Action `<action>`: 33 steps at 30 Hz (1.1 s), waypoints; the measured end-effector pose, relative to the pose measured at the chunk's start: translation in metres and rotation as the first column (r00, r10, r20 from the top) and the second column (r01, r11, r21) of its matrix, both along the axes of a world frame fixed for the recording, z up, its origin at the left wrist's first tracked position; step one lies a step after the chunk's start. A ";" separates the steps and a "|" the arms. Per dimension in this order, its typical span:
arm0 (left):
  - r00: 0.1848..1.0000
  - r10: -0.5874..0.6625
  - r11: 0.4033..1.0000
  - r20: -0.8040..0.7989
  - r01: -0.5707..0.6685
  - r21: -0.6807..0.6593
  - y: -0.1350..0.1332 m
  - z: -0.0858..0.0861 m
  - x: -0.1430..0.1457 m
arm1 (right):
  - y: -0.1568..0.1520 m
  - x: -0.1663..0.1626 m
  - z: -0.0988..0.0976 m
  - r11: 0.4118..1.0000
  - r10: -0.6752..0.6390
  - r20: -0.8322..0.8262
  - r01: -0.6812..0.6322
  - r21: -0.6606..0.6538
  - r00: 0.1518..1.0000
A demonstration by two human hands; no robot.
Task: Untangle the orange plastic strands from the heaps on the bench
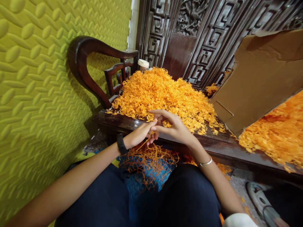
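My left hand (141,133), with a black band at the wrist, has its fingers curled and pressed together around thin orange strands (142,145). Their upper ends are hidden among the fingers. Close against its fingertips is my right hand (175,126), a silver bangle on the wrist. Its index finger and thumb are spread apart, and nothing shows gripped between them. Just beyond both hands rises a large heap of small curly orange pieces (161,94), which look like plastic. Below the hands, a tangle of thin orange stems (148,164) lies on blue material (153,171) between my knees.
The heap rests on a dark wooden bench (213,143) with a curved armrest (82,60). A cardboard sheet (258,75) stands at right, beside another orange heap (279,132). Behind is a white-lidded jar (143,64). Another person's sandalled foot (262,201) is at lower right.
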State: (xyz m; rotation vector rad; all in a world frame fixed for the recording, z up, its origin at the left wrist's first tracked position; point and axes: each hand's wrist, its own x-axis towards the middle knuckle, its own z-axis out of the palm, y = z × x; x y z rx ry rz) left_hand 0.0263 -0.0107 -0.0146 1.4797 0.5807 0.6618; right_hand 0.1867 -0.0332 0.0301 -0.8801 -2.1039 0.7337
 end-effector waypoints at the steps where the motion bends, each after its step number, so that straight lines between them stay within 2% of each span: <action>1: 1.000 0.000 1.000 0.011 0.000 -0.008 0.000 0.000 0.000 | 0.002 -0.001 -0.002 0.999 -0.017 -0.004 0.017 0.032 1.000; 6: 0.995 -0.054 0.998 0.084 0.056 -0.020 0.000 0.003 -0.001 | 0.004 -0.004 -0.006 0.990 -0.097 -0.098 0.106 0.097 0.990; 9: 0.968 -0.211 0.977 0.132 0.213 -0.001 0.003 0.004 -0.002 | 0.002 -0.009 -0.006 0.988 -0.113 -0.147 0.126 0.085 0.983; 12: 0.908 -0.364 0.918 0.207 0.387 -0.086 0.006 -0.001 -0.003 | 0.002 -0.012 -0.007 0.988 -0.121 -0.171 0.135 0.073 0.978; 16: 0.894 -0.357 0.896 0.272 0.410 -0.171 0.009 -0.007 -0.004 | 0.002 -0.012 -0.006 0.989 -0.128 -0.191 0.140 0.046 0.973; 18: 0.913 -0.343 0.905 0.219 0.384 -0.184 0.010 -0.007 -0.005 | 0.002 -0.010 -0.006 0.989 -0.133 -0.186 0.141 0.033 0.973; 20: 0.947 -0.284 0.937 0.152 0.308 -0.166 0.010 -0.005 -0.007 | 0.002 -0.008 -0.007 0.991 -0.136 -0.163 0.137 0.000 0.977; 23: 0.983 -0.170 0.981 0.065 0.175 -0.083 0.011 0.000 -0.011 | 0.004 -0.003 -0.009 0.991 -0.128 -0.082 0.126 -0.035 0.988; 25: 0.989 -0.148 0.989 -0.009 0.148 -0.018 0.013 0.001 -0.014 | 0.005 0.000 -0.012 0.993 -0.114 0.022 0.114 -0.029 0.993; 29: 0.955 -0.170 0.976 -0.244 0.197 0.094 0.016 -0.005 -0.019 | 0.001 0.009 -0.010 0.996 -0.094 0.246 0.094 0.011 0.965; 31: 0.902 -0.194 0.952 -0.387 0.268 0.147 0.015 -0.011 -0.019 | -0.008 0.017 -0.004 0.982 -0.189 0.242 0.180 0.062 0.952; 33: 0.837 -0.204 0.896 -0.508 0.368 0.248 0.013 -0.018 -0.019 | -0.025 0.027 0.002 0.933 -0.352 0.132 0.337 0.125 0.927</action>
